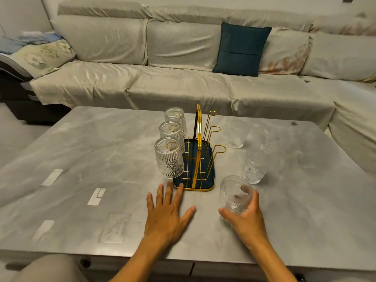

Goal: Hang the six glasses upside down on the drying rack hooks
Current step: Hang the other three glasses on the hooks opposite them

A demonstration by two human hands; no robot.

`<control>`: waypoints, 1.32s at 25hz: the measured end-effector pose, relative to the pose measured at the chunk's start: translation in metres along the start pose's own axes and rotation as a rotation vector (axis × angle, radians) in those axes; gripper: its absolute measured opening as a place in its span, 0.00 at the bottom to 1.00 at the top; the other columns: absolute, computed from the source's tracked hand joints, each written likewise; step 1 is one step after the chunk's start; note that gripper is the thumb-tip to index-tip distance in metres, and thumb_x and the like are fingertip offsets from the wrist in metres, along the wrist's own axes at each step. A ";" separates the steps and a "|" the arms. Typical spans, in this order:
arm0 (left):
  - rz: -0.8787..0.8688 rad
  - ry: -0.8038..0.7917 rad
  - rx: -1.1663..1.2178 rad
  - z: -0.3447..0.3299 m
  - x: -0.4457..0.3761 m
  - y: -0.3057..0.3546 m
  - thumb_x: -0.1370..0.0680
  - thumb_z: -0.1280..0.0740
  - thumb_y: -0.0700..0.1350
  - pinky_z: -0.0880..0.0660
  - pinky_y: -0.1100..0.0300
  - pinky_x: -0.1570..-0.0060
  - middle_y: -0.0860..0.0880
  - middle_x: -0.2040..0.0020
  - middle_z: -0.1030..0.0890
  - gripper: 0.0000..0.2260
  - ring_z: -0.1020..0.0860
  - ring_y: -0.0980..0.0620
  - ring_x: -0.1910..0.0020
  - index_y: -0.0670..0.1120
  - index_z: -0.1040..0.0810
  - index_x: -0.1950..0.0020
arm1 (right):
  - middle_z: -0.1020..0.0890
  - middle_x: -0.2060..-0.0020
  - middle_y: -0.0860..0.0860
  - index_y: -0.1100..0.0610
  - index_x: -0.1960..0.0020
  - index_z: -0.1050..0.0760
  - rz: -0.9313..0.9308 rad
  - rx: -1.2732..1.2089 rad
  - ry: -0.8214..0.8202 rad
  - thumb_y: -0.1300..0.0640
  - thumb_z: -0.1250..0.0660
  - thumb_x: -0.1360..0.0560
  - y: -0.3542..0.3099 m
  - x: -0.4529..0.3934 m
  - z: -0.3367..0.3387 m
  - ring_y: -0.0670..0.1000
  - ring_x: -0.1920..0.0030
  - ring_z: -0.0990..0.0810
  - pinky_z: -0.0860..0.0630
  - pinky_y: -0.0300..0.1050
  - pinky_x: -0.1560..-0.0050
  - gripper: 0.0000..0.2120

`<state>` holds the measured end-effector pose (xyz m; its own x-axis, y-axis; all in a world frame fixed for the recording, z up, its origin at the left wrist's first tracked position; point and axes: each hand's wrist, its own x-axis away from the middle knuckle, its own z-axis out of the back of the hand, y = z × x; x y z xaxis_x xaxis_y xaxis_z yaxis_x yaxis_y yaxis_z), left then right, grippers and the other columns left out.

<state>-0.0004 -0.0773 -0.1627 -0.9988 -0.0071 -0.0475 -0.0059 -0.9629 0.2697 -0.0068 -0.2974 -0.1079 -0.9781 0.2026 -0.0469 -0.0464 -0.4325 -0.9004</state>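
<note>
On the grey table we log one gold-wire drying rack with a dark blue tray base. Left-side hooks: three ribbed glasses hung upside down, near glass, middle glass, far glass. Right-side hooks: three, bare. Standing upright right of the rack: far upright glass, second upright glass. Our right hand is wrapped around the sixth glass, rim up, near the tray's front corner. Our left hand lies flat, fingers spread wide, holding nothing.
</note>
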 end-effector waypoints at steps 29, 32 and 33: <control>-0.008 0.008 -0.017 -0.001 0.000 0.000 0.27 0.64 0.74 0.69 0.41 0.28 0.50 0.22 0.66 0.34 0.69 0.47 0.25 0.62 0.68 0.25 | 0.21 0.48 0.47 0.49 0.43 0.26 0.568 -0.206 0.335 0.47 0.25 0.31 -0.101 -0.077 0.047 0.50 0.48 0.22 0.24 0.36 0.57 0.20; -0.003 0.005 -0.020 0.000 0.000 0.001 0.27 0.64 0.74 0.69 0.40 0.28 0.50 0.22 0.66 0.34 0.69 0.47 0.25 0.62 0.69 0.25 | 0.23 0.46 0.51 0.51 0.41 0.27 0.587 -0.088 0.273 0.47 0.25 0.32 -0.102 -0.080 0.034 0.49 0.46 0.24 0.20 0.47 0.57 0.22; -0.004 0.004 -0.022 0.000 0.000 0.001 0.27 0.64 0.74 0.68 0.40 0.28 0.50 0.22 0.66 0.34 0.69 0.47 0.25 0.62 0.68 0.25 | 0.24 0.45 0.51 0.51 0.41 0.27 0.589 -0.065 0.256 0.46 0.25 0.32 -0.102 -0.081 0.029 0.49 0.46 0.25 0.19 0.49 0.58 0.23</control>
<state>-0.0009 -0.0785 -0.1629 -0.9986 -0.0044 -0.0520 -0.0087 -0.9686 0.2487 0.0710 -0.2954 0.0000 -0.7563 0.1544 -0.6358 0.5034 -0.4832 -0.7163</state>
